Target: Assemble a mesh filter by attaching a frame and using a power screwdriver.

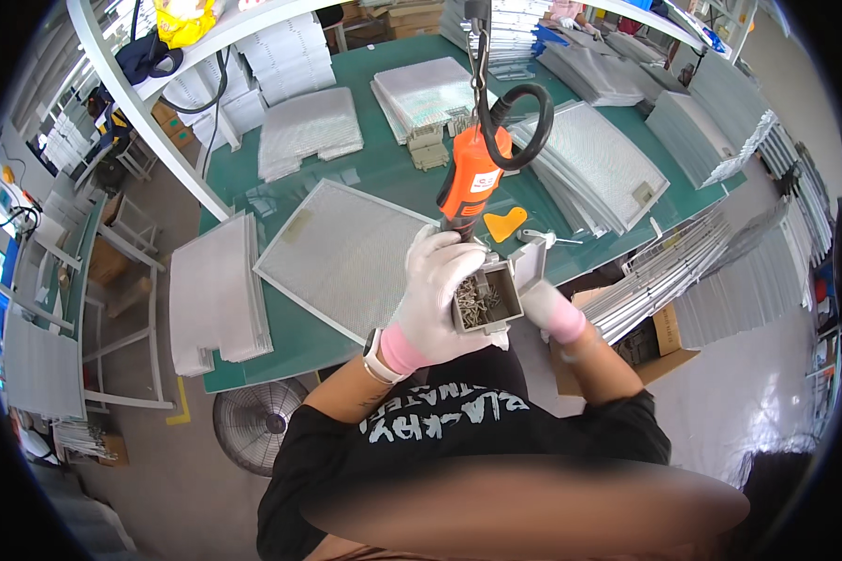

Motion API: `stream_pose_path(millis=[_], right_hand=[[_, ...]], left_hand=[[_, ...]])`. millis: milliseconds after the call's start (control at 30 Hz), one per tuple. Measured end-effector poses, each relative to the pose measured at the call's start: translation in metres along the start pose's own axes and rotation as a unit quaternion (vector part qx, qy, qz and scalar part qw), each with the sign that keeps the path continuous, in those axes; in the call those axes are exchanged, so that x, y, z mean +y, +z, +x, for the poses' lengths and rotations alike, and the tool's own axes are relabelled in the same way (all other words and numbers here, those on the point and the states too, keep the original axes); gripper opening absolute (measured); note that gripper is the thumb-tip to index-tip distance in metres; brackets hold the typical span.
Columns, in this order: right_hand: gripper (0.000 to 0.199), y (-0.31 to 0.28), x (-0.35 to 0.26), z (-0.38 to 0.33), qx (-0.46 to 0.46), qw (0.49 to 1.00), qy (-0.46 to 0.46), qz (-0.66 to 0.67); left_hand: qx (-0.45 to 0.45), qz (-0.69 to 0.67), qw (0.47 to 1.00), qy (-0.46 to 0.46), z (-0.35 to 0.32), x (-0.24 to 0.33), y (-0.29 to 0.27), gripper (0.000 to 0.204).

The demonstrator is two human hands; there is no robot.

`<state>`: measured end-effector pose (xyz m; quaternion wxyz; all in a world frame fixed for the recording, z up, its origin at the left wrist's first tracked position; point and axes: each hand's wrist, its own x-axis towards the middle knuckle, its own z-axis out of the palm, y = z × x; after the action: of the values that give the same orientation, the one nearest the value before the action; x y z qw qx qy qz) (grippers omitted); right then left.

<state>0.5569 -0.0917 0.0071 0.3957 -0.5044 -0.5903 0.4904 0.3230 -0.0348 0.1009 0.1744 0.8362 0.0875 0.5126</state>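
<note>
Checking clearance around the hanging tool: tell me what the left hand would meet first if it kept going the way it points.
The left hand points up and away from the body. First in that line is the orange power screwdriver hanging just above its fingers, possibly already touching; depth is unclear.

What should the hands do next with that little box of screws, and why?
Probably pick one screw: the left hand holds the small grey box of screws, the right hand is beside its open lid, and the hanging orange screwdriver waits above the mesh filter panel.
</note>
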Motion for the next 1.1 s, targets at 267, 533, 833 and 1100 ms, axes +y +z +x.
stream_pose_path(millis=[267, 533, 833, 1100], right_hand=[[0.062, 0.001, -0.119, -0.043, -0.134, 0.942, 0.162, 0.264], [0.051, 0.017, -0.15, -0.032, -0.101, 0.893, 0.29, 0.329], [0.043, 0.01, -0.16, -0.044, -0.158, 0.971, 0.16, 0.085], [0.028, 0.005, -0.221, -0.054, -0.021, 0.987, -0.156, -0.013]], left_hand=[[0.049, 0.019, 0.999, 0.015, -0.001, -0.007, 0.012, 0.078], [0.061, 0.009, 0.998, 0.011, 0.003, -0.004, 0.006, 0.078], [0.056, -0.076, 0.995, 0.029, -0.003, -0.003, 0.004, 0.083], [0.043, -0.014, 0.999, 0.026, -0.003, -0.002, 0.002, 0.09]])
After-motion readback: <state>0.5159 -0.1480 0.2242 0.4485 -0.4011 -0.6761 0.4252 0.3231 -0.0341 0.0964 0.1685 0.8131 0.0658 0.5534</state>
